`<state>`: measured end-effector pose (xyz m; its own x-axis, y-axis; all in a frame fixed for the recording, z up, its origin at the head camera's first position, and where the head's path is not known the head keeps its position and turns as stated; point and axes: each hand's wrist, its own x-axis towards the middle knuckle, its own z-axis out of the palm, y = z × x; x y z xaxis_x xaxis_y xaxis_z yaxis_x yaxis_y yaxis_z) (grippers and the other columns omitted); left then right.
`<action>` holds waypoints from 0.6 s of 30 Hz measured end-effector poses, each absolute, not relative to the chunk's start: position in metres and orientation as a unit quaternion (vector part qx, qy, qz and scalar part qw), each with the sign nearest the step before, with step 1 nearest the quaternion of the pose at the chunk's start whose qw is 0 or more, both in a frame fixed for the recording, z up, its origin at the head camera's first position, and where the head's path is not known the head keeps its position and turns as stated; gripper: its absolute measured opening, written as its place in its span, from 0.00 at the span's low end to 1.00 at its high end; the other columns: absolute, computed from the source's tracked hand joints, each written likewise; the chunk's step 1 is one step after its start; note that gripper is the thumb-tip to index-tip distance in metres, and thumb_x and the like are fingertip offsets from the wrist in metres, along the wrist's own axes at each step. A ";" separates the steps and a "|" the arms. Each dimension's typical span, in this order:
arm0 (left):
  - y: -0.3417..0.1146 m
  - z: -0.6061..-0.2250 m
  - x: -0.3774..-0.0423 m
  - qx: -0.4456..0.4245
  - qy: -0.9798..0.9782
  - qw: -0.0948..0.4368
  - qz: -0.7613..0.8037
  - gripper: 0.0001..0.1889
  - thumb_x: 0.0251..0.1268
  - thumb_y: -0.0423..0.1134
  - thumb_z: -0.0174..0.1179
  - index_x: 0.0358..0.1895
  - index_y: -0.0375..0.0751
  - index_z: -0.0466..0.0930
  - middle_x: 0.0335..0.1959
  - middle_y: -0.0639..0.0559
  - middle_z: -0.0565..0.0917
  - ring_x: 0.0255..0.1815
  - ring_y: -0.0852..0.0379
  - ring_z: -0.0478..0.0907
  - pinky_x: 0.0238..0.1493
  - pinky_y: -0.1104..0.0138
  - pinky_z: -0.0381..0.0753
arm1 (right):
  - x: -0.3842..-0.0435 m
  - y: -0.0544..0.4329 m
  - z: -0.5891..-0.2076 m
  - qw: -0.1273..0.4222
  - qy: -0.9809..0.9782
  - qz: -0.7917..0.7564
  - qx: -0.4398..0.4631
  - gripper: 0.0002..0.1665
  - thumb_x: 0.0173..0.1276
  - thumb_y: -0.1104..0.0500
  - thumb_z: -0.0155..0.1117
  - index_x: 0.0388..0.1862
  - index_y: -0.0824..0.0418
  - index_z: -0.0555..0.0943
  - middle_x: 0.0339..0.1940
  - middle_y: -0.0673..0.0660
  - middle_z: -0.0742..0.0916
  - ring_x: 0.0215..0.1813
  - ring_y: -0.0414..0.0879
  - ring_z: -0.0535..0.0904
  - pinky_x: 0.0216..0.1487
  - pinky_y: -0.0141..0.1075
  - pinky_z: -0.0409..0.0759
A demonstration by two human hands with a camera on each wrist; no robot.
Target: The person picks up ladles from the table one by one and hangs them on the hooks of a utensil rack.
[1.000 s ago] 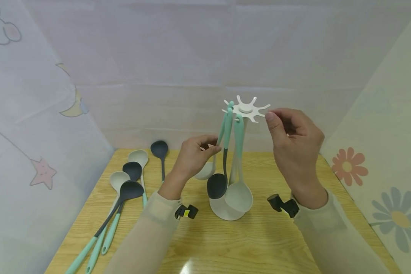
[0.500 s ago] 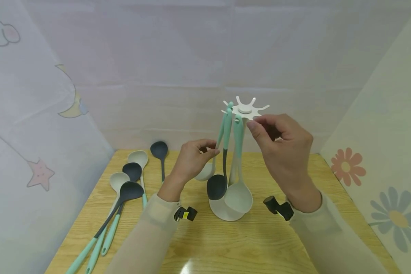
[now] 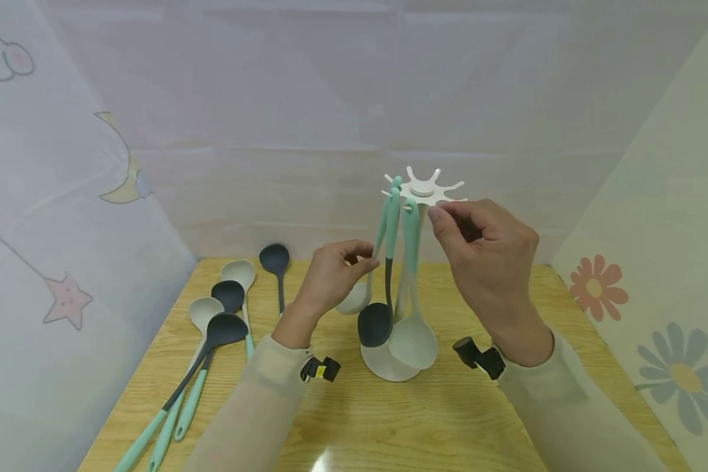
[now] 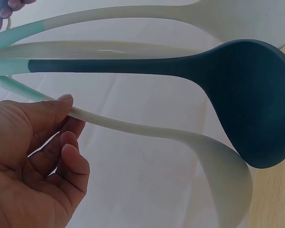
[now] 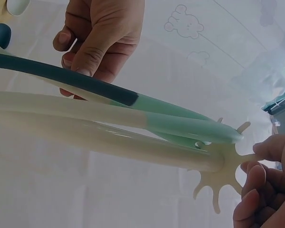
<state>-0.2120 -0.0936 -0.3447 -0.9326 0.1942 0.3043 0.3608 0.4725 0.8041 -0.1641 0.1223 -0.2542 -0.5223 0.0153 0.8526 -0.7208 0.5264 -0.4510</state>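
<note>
My left hand [image 3: 336,272] pinches the pale shaft of a white ladle [image 4: 128,126] between thumb and fingers, just below its mint handle. That ladle hangs at the left of a white utensil stand, whose star-shaped top [image 3: 422,189] has several hooked arms. With thumb and index finger, my right hand [image 3: 492,246] pinches one arm of this top, at its front right. Between the hands hang a dark ladle [image 3: 374,324] and, nearest me, a second white ladle [image 3: 413,341], both by holes in their mint handles. They partly cover the stand's round base [image 3: 389,370].
On the table's left lie more utensils with mint handles: a dark ladle [image 3: 224,328] on top of white and dark ones, and a lone dark one [image 3: 274,259] farther back. The wooden table [image 3: 377,426] meets a hanging cloth wall [image 3: 283,170] behind the stand.
My right hand has moved left and slightly down, from the right side of the stand's top to its front right. The hanging ladles have shifted very slightly; my left hand stays almost in place.
</note>
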 end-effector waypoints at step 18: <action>-0.095 -0.346 -0.208 -0.158 -0.856 0.087 -0.484 0.10 0.74 0.43 0.68 0.53 0.49 0.91 0.47 0.56 0.91 0.43 0.55 0.81 0.40 0.61 0.81 | -0.171 0.128 -0.256 0.423 -0.748 0.450 0.242 0.06 0.70 0.67 0.73 0.37 0.72 0.90 0.29 0.62 0.89 0.27 0.32 0.75 0.31 0.22 0.73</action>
